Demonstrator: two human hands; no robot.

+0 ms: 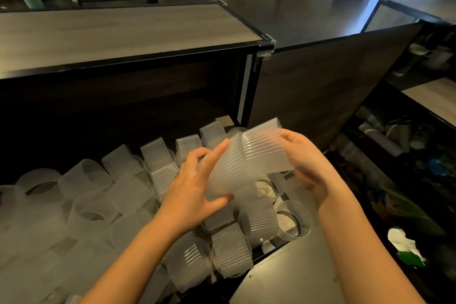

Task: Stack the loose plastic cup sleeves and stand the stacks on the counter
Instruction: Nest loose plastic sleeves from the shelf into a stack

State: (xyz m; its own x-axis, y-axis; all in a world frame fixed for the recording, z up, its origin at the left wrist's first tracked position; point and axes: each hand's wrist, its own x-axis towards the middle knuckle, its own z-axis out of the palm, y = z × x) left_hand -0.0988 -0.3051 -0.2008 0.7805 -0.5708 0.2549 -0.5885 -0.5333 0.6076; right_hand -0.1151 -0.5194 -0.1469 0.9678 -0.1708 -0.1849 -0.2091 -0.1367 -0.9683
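Holding a nested stack of ribbed sleeves (pixel 249 163) above the loose pile (pixel 103 205), I am closing my left hand (pixel 197 187) around its lower near end and my right hand (pixel 303 163) around its upper far end, its long axis tilting up-right.

Cup sleeves, translucent frosted plastic, ribbed, open-ended tapered rings.

Held stack (pixel 249 158): several sleeves nested one inside another, lying tilted, its wider end up and to the right, raised above the loose heap.

Loose heap (pixel 103 205): many single sleeves and short nests, lying at mixed angles, some on their sides, some with openings up, filling the dark recess below the wooden table (pixel 111 32).

Near-right group (pixel 293 222): a few sleeves standing upright, scalloped rims showing, touching one another.
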